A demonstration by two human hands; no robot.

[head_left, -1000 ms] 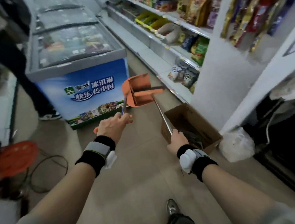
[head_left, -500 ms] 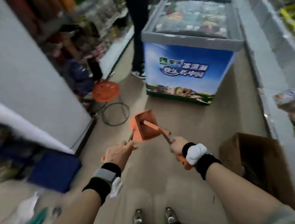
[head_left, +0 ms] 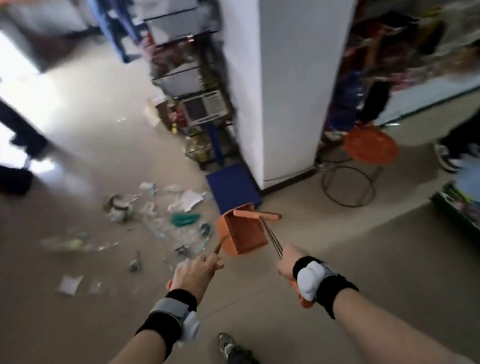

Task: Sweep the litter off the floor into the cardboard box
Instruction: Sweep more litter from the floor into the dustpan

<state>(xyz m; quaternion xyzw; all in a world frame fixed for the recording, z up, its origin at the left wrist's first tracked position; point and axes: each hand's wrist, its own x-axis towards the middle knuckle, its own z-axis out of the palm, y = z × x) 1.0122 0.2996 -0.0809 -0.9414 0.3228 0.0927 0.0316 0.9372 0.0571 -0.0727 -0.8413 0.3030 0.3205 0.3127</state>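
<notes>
The left hand has its grip clamped on a thin handle that runs up to the orange dustpan; the fingers curl round the shaft just below the pan. The right hand is likewise closed round the metal shaft of the broom, whose orange head lies across the upper edge of the dustpan, touching it. An orange end of the broom handle sticks out below the right wrist. Both wrists wear black bands with pale devices strapped on.

The litter — torn white paper, clear wrappers, a green scrap, small dark bits — is scattered over the floor to the left of the dustpan and ahead of the left hand, some pieces blurred. A separate white scrap lies nearer, well left of the left hand. The cardboard box does not show in this view.

Just beyond the dustpan a blue flat panel rests on the floor against the foot of a white pillar. Right of the pillar stands a stool with an orange round seat — its wire ring base is beneath it. A wire rack of goods stands left of the pillar. A shoe shows at the bottom edge, between the forearms.
</notes>
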